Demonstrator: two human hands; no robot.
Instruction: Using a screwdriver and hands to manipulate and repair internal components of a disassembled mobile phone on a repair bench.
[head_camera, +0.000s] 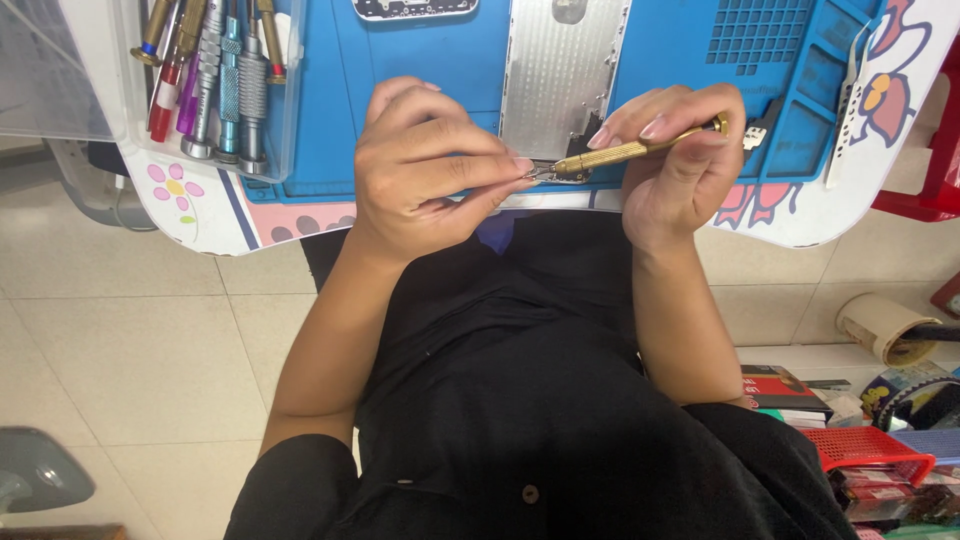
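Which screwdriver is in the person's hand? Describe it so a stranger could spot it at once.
Start at the blue work mat on the table, then come to its near edge, where both hands meet. The right hand holds a slim brass-coloured screwdriver almost level, its tip at the left hand. Unlike the other drivers standing together in the clear tray on the left, it is alone.

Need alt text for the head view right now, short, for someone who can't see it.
Left hand pinches a small metal part against the tip of a brass precision screwdriver held in the right hand, above a blue repair mat. A clear tray of screwdrivers sits at the mat's left.
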